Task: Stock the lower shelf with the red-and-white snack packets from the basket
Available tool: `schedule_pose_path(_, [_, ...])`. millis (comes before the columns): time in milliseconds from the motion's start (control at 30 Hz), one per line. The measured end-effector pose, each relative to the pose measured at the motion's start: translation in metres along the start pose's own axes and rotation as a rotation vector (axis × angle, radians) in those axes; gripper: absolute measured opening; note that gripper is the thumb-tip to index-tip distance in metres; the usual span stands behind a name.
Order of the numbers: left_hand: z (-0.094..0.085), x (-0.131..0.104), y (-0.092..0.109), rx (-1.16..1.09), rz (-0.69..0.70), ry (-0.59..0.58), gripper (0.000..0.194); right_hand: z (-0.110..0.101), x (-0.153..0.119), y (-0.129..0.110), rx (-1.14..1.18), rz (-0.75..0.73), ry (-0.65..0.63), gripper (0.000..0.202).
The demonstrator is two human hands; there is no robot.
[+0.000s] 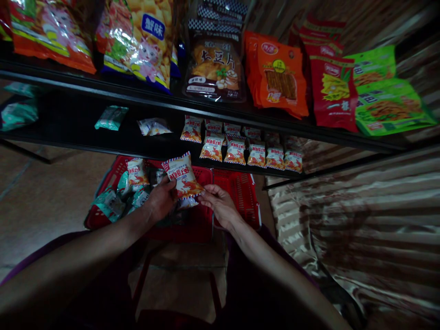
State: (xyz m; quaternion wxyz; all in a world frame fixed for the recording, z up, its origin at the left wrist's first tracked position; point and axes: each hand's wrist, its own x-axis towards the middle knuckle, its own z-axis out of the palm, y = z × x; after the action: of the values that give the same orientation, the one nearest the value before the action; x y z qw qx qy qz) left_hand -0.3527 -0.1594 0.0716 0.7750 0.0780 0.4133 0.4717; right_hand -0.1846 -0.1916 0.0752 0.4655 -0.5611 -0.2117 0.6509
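Between my two hands is a small snack bag [182,175], white and orange with a striped edge, held over a red basket [202,229]. My left hand [161,199] grips its left lower side, thumb on the front. At the lower right corner my right hand [218,204] pinches it with the fingertips. Inside the basket lie teal packets [110,204] and another bag like the held one [136,174]. Just beyond, on the lower black shelf [137,145], similar snack bags [235,150] stand in rows.
A teal packet [112,118] and a pale packet [154,126] lie on the lower shelf's left part. Larger snack bags [213,68] fill the upper shelf, whose black edge [137,98] juts above. A second red basket [237,192] sits at right, near a striped curtain [343,220].
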Motion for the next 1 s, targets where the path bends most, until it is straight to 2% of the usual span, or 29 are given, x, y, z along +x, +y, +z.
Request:
schedule_pose_path(167, [0.001, 0.001, 0.001, 0.030, 0.030, -0.004, 0.015, 0.002, -0.002, 0.002, 0.105, 0.089, 0.040, 0.042])
schedule_pose_path(400, [0.005, -0.003, -0.002, 0.043, 0.011, -0.013, 0.022, 0.007, -0.008, 0.004, 0.112, 0.073, -0.001, 0.036])
schedule_pose_path(600, [0.005, -0.002, -0.006, 0.020, 0.018, -0.022, 0.015, 0.010, -0.009, 0.009, 0.112, 0.048, 0.010, 0.038])
schedule_pose_path(733, [0.007, -0.005, -0.003, 0.088, -0.029, 0.039, 0.016, 0.009, -0.005, 0.013, 0.001, -0.106, 0.039, 0.034])
schedule_pose_path(867, [0.009, -0.007, 0.004, 0.179, -0.046, 0.182, 0.023, 0.004, -0.002, 0.014, -0.263, -0.398, 0.037, 0.022])
schedule_pose_path(933, [0.010, -0.008, 0.007, 0.173, -0.038, 0.162, 0.028, 0.000, -0.003, 0.012, -0.462, -0.566, 0.038, 0.014])
schedule_pose_path(1000, [0.011, -0.008, 0.011, 0.154, -0.035, 0.087, 0.026, -0.003, -0.006, 0.010, -0.684, -0.727, 0.033, 0.005])
